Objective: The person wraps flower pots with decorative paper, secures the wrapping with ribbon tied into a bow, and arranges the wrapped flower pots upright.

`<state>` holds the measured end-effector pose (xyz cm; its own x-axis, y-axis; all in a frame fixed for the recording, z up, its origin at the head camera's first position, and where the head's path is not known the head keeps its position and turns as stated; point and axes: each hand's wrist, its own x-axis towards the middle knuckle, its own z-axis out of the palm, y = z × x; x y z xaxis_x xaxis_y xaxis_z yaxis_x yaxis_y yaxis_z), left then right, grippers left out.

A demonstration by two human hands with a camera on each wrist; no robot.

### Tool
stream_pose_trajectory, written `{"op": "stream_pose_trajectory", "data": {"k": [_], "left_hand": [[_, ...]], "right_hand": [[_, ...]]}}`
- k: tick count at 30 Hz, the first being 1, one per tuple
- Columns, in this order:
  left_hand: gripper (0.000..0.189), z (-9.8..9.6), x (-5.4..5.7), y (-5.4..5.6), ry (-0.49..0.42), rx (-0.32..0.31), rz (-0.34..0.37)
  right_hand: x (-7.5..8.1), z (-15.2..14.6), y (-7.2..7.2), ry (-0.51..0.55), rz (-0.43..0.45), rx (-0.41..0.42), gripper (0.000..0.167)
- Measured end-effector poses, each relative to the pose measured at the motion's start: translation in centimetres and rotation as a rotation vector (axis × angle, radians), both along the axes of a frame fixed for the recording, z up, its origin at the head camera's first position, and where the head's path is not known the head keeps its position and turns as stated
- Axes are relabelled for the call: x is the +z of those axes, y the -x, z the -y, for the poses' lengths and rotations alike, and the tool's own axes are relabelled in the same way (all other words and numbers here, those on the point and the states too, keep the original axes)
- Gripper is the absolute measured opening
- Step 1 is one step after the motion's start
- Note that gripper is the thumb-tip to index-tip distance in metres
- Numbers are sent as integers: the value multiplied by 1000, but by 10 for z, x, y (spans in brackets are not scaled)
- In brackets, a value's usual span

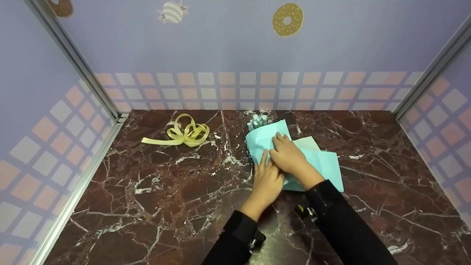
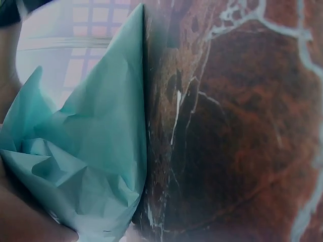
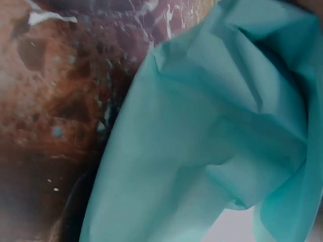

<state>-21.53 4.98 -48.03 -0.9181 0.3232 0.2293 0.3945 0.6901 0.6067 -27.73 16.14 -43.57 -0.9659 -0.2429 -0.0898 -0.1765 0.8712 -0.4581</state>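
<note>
A sheet of turquoise wrapping paper point(image 1: 263, 138) is folded over a bunch of small pale flowers point(image 1: 257, 120), whose heads poke out at its far left end. My left hand point(image 1: 266, 180) lies on the near side of the paper, its visible fingers stretched forward over it. Close beside it, the right hand point(image 1: 289, 154) holds the paper from above with bent fingers. Creased, gathered wrapping paper point(image 2: 96, 151) fills the left part of the left wrist view. Loose folds of wrapping paper point(image 3: 166, 146) show in the right wrist view. The stems are hidden.
A looped yellow ribbon point(image 1: 189, 134) lies to the left on the dark red marbled table point(image 1: 176, 206). Paler paper point(image 1: 309, 143) sticks out behind the right hand. Patterned panels point(image 1: 228, 48) enclose the back and both sides. Small white specks dot the tabletop.
</note>
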Motion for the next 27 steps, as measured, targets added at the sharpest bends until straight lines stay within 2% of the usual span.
{"op": "stream_pose_trajectory", "data": {"k": [3, 7, 12, 18, 22, 27], "left_hand": [[48, 0, 0, 0, -2, 10, -8], [43, 0, 1, 0, 33, -7, -49], [36, -1, 0, 0, 64, -2, -64], [43, -1, 1, 0, 43, -4, -20], [45, 1, 3, -2, 42, 3, -40], [45, 1, 1, -6, 21, 0, -61]], "right_hand": [[2, 0, 9, -18, 12, 12, 63], [4, -3, 20, -31, 16, 6, 66], [0, -7, 26, 19, 46, -13, 64], [-2, -7, 12, -48, -101, -49, 61], [-4, -5, 1, 58, -51, -32, 63], [-12, -7, -7, 240, 15, -54, 67]]}}
